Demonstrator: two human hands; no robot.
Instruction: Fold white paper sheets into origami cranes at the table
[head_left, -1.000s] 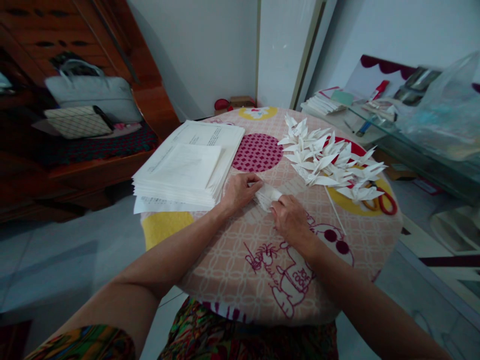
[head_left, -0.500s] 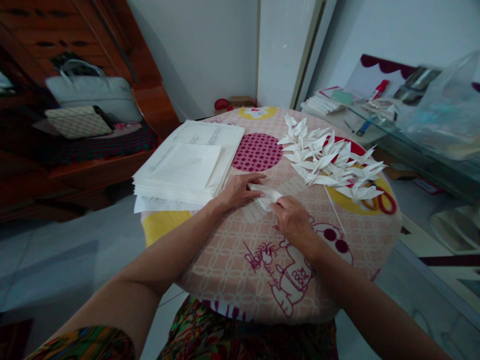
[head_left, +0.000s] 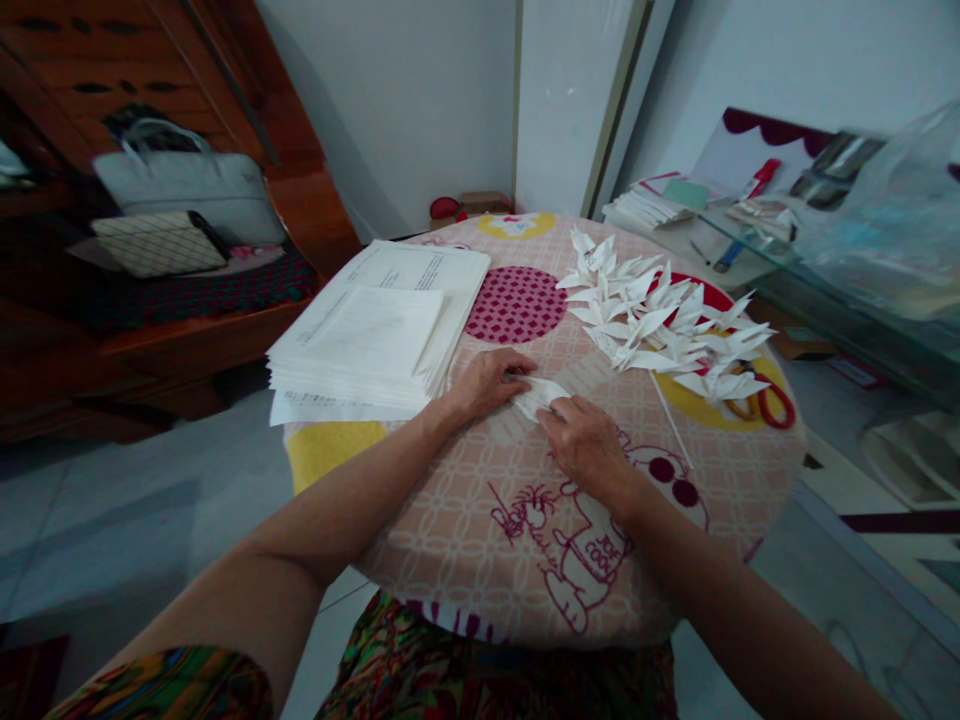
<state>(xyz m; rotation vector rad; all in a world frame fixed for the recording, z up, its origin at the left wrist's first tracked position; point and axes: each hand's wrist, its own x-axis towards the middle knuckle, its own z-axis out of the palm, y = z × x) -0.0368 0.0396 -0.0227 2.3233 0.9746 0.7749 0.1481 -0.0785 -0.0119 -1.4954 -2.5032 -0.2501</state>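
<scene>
A small white folded paper (head_left: 541, 393) lies on the round table (head_left: 450, 530), which is covered by a pink patterned cloth. My left hand (head_left: 484, 381) presses down on the paper's left end with curled fingers. My right hand (head_left: 586, 443) pinches its right end from below. Most of the paper is hidden between the two hands. To the right of the hands lies a pile of several white folded paper cranes (head_left: 660, 320).
A thick stack of white sheets (head_left: 382, 330) sits on the table's left side. Red-handled scissors (head_left: 765, 405) lie under the cranes at the right edge. A thin white stick (head_left: 671, 425) lies near my right hand. Bags rest on a wooden bench (head_left: 172, 200) at left; a glass shelf (head_left: 825, 270) stands at right.
The paper has been flattened lower onto the cloth. My two hands have moved closer together over it, so less of it shows.
</scene>
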